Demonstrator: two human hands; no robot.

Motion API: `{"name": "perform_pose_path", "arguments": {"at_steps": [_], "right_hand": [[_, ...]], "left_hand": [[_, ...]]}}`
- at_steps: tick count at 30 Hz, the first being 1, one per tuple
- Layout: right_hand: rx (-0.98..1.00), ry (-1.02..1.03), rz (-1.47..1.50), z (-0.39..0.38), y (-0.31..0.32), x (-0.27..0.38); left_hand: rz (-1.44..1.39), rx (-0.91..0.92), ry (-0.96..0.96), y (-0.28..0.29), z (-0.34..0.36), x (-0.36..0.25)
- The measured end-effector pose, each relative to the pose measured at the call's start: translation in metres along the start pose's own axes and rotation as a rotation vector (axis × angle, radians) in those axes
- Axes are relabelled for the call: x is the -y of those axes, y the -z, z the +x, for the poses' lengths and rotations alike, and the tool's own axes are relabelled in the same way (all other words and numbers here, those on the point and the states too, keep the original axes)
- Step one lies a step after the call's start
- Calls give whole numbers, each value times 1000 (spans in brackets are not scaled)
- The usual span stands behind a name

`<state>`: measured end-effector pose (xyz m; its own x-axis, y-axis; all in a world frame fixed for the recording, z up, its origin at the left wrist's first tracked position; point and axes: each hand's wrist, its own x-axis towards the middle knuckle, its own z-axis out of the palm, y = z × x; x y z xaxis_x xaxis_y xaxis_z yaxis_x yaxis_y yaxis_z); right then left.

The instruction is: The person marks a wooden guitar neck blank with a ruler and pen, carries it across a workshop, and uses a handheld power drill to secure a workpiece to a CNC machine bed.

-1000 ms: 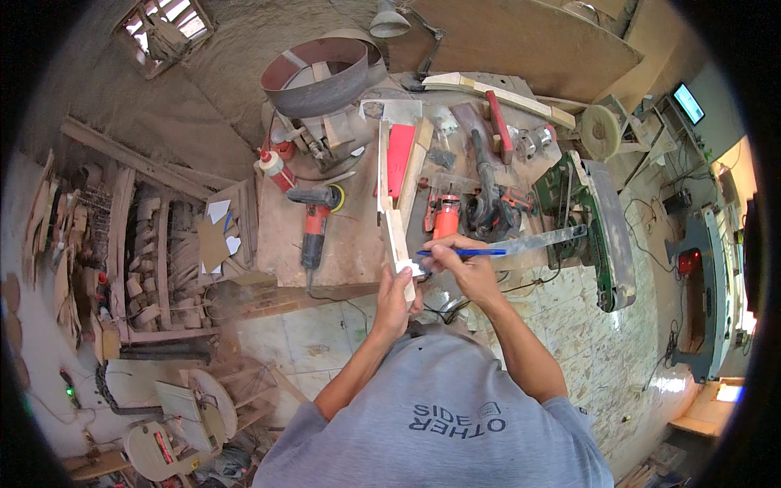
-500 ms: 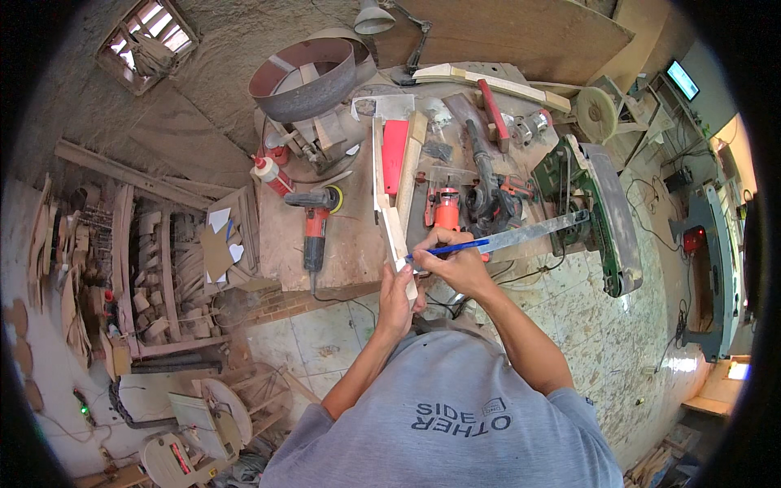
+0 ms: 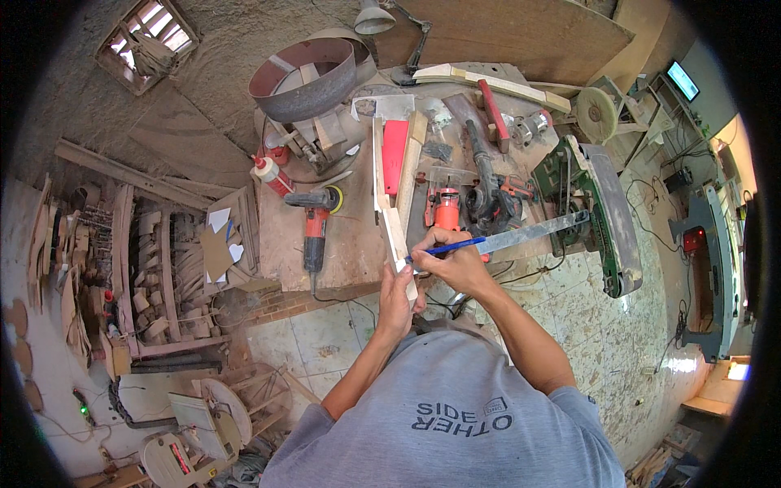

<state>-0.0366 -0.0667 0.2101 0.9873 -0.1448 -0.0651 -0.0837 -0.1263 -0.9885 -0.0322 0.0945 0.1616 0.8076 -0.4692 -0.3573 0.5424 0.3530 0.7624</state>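
My left hand (image 3: pixel 395 302) is closed around the lower end of a pale wooden piece (image 3: pixel 395 237), with the thumb lying along its face. The piece reaches up to the front of the workbench. Pinched in my right hand (image 3: pixel 452 262) is a blue pen (image 3: pixel 462 245), its tip at the wood close above my left thumb. Behind the pen's rear end, a flat grey metal strip (image 3: pixel 533 231) runs toward the green belt sander (image 3: pixel 598 215). Two long wooden pieces, one of them a pale strip (image 3: pixel 412 163), lie on the bench around a red flat piece (image 3: pixel 394 154).
On the bench (image 3: pixel 281 244) are an orange-and-grey angle sander (image 3: pixel 315 232), a red-capped bottle (image 3: pixel 272 174), an orange power tool (image 3: pixel 446 210) and a dark blower (image 3: pixel 486 175). A large abrasive belt (image 3: pixel 305 81) stands at the back left. Wood offcuts (image 3: pixel 154 301) fill a rack at left.
The pen's rear end has tilted up slightly and my right hand has shifted a little. My left hand and the wooden piece stay nearly where they were.
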Motion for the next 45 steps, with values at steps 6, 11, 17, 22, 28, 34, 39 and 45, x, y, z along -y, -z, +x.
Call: {"name": "perform_pose_path", "arguments": {"at_steps": [6,11,17,22,28,34,39,45], "right_hand": [[14,6,-29,1,1,4],[-2,8,-22,1,1,7],[18,-31,-47,0,3,4],[-23,61,26,2,3,-3],[-219,453,-412,9,45,-12],[58,129,-778,-16,114,-24],[-183,35,-573,-23,93,-25],[-812,107,-325,-27,141,-108]], "left_hand": [[-16,-8,11,0,0,0],[-22,-15,18,-2,0,0],[-17,-10,17,-2,-1,-1],[-34,2,9,0,0,1],[-53,-12,9,-2,1,-4],[-18,-67,29,3,4,3],[-105,-34,-14,32,0,6],[-62,-168,39,29,-6,-7]]}}
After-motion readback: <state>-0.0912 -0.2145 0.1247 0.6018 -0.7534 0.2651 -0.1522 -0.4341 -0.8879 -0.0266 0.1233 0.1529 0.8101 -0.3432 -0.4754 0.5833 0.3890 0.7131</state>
